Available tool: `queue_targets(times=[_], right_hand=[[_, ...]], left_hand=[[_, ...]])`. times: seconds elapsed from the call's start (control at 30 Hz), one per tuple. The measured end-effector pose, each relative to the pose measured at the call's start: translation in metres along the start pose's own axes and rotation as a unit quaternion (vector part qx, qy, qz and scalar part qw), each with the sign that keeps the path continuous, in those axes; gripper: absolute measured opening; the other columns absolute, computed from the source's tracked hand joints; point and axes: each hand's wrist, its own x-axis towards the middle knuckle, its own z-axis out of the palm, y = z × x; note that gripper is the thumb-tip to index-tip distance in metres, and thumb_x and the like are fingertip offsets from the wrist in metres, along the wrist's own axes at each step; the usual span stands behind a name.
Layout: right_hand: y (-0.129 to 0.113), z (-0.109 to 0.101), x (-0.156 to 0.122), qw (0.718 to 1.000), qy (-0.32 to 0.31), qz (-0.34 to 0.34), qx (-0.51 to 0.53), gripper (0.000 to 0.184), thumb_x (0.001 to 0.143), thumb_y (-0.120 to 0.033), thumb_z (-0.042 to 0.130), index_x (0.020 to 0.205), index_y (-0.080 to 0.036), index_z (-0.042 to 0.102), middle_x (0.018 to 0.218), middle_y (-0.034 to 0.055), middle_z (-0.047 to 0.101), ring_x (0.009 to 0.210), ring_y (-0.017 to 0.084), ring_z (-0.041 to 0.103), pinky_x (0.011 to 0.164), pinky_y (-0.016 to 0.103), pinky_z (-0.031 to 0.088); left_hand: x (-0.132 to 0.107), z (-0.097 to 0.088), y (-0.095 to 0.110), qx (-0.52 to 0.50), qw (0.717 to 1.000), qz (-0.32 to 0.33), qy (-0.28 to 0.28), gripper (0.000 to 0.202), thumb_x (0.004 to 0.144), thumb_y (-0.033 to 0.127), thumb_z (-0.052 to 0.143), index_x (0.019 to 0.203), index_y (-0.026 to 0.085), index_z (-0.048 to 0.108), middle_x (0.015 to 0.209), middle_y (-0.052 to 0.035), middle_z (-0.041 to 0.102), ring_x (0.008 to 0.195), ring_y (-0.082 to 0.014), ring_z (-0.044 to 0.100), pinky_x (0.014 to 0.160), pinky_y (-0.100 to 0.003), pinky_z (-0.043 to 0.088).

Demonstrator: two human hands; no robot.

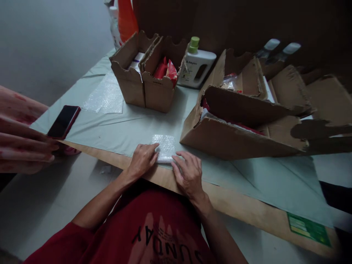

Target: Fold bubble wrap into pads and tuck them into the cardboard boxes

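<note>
A small square packet wrapped in bubble wrap (pixel 165 146) lies near the front edge of the table (pixel 132 128), which is covered with a pale green sheet. My left hand (pixel 143 159) rests on the packet's left side with fingers curled over its edge. My right hand (pixel 188 174) lies flat just to the packet's right, fingertips touching its near corner. Both hands press on it rather than lift it.
A dark phone (pixel 63 121) lies at the table's left edge beside another person's sleeve (pixel 19 135). A sheet of bubble wrap (pixel 106 97), two open cardboard boxes (pixel 148 77), a white bottle with green cap (pixel 195 66) and larger torn boxes (pixel 247 117) stand behind.
</note>
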Motion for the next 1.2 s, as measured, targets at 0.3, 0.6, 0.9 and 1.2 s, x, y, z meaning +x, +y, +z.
queue_targets(times=[0.3,0.6,0.9,1.2], right_hand=[[0.008,0.01,0.004,0.989,-0.131,-0.009,0.068,0.023,0.099,-0.016,0.055,0.116,-0.021,0.071,0.109,0.0057,0.078,0.119,0.025,0.061,0.104,0.044,0.039],[0.003,0.002,0.009,0.995,-0.096,-0.025,-0.001,0.029,0.096,-0.023,0.062,0.123,-0.019,0.068,0.132,0.0132,0.068,0.126,0.03,0.055,0.105,0.048,0.04],[-0.002,0.013,0.024,0.988,-0.095,0.045,0.11,0.025,0.096,-0.015,0.058,0.117,-0.021,0.071,0.112,0.0077,0.077,0.11,0.025,0.064,0.097,0.043,0.044],[-0.009,-0.036,-0.023,0.917,-0.114,0.208,0.321,0.05,0.084,-0.025,0.073,0.133,-0.02,0.062,0.132,0.0108,0.067,0.117,0.023,0.064,0.099,0.036,0.051]], left_hand=[[-0.023,-0.014,0.007,-0.015,0.997,0.07,0.041,0.029,0.099,0.024,0.054,0.124,0.014,0.064,0.114,-0.0139,0.068,0.107,-0.0273,0.06,0.093,-0.042,0.048],[-0.006,-0.004,-0.001,0.027,0.999,0.012,0.019,0.027,0.097,0.024,0.057,0.121,0.015,0.067,0.101,-0.0111,0.069,0.094,-0.0268,0.06,0.085,-0.041,0.049],[-0.038,-0.027,0.017,-0.361,0.89,-0.272,0.065,0.045,0.087,0.043,0.068,0.123,0.017,0.064,0.103,-0.0075,0.07,0.086,-0.0202,0.066,0.08,-0.034,0.054],[-0.03,-0.033,0.045,-0.508,0.812,-0.272,-0.097,0.03,0.072,0.038,0.075,0.093,0.018,0.067,0.088,-0.0027,0.07,0.077,-0.018,0.063,0.071,-0.025,0.051]])
